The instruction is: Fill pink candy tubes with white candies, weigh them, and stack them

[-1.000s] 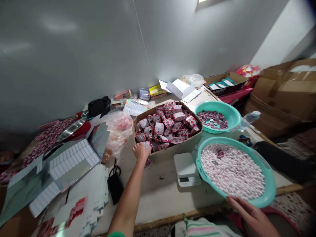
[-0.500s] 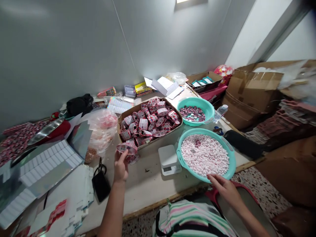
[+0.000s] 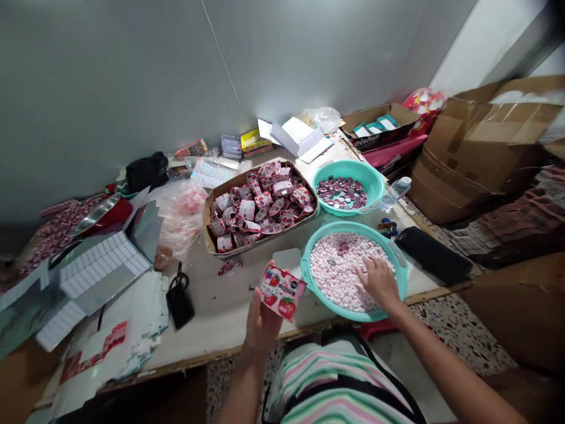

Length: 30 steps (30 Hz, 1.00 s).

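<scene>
My left hand is closed around a small pink strawberry-printed cup, held over the table's front edge in front of a white scale. My right hand lies palm down, fingers bent, in the pile of small pink-white candies inside the near teal basin. Whether it holds any candies is hidden. Behind the cup stands a cardboard tray full of the same strawberry cups.
A second teal basin with dark round lids sits behind the first. One loose cup, a black pouch, label sheets, a plastic bag and flat printed cartons lie left. Cardboard boxes stand right; a black case lies by the edge.
My left hand lifted a strawberry cup from beside the tray and brought it toward me. My right hand moved from the basin's rim into the candies. The view shifted.
</scene>
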Each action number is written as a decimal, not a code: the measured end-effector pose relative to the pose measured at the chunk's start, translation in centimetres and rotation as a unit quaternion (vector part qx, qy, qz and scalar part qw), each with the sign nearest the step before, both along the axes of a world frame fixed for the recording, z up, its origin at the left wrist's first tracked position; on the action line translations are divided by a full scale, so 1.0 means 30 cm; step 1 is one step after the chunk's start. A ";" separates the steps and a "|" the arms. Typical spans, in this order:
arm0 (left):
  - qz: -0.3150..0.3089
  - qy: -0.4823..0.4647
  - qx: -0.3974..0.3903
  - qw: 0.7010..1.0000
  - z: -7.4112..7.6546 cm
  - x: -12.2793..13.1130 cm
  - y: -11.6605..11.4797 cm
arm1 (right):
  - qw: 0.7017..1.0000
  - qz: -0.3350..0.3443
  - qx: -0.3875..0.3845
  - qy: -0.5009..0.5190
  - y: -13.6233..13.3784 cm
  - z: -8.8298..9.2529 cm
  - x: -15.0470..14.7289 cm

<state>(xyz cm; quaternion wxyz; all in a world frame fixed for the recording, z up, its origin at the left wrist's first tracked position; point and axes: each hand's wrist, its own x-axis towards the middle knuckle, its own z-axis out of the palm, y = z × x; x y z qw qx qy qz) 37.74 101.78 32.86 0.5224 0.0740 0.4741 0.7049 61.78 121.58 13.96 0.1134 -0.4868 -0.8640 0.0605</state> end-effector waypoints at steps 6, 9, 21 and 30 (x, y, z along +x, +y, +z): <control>0.010 -0.019 -0.080 0.997 -0.056 0.165 0.036 | 0.997 0.065 -0.023 -0.033 0.011 -0.037 0.015; 0.028 -0.027 -0.118 0.992 -0.100 0.224 0.031 | 0.995 0.082 -0.043 -0.039 -0.008 -0.041 0.008; -0.052 0.158 -0.109 0.980 -0.157 0.339 0.099 | 0.942 0.032 -0.305 0.137 0.018 -0.006 -0.034; -0.048 0.275 -0.168 0.945 -0.216 0.332 0.106 | 0.752 -0.110 -0.528 0.379 0.070 0.069 -0.065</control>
